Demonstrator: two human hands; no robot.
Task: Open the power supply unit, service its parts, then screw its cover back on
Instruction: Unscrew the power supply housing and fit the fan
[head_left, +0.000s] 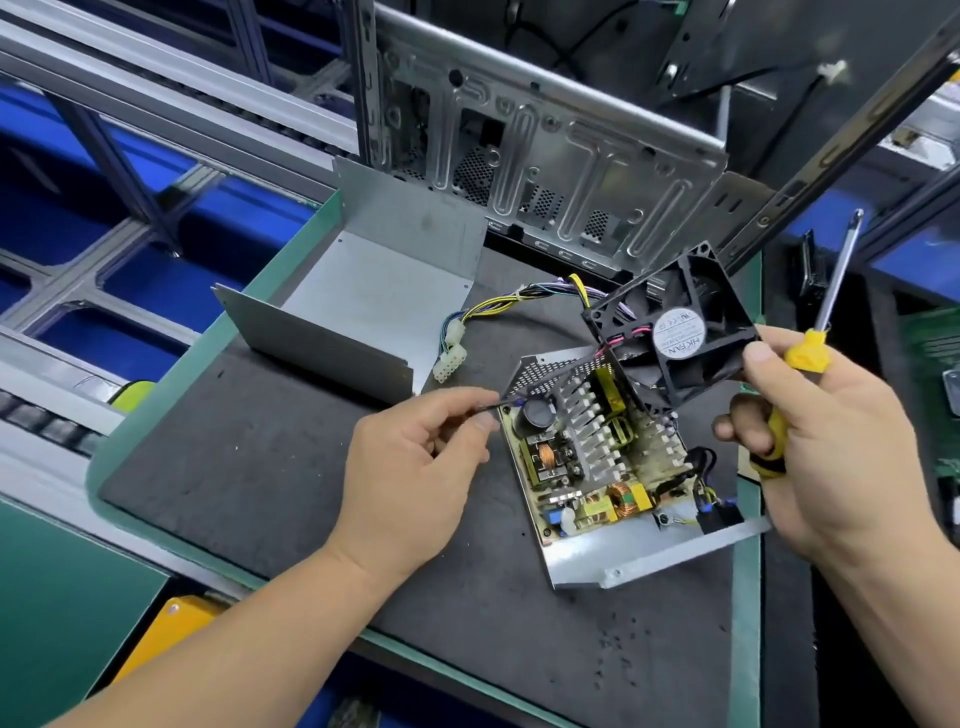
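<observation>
The right hand (821, 441) grips both a yellow screwdriver (810, 353) and the light, rigid fan (670, 332) by its frame corner, safest away from blades and its thin tethering wires; the left hand (415, 457) pinches the open power supply unit (597, 467)'s mesh edge on the mat (260, 493), cover (353, 306) set behind.

Open power supply unit (597, 467), cover (358, 296) off beside it.
</observation>
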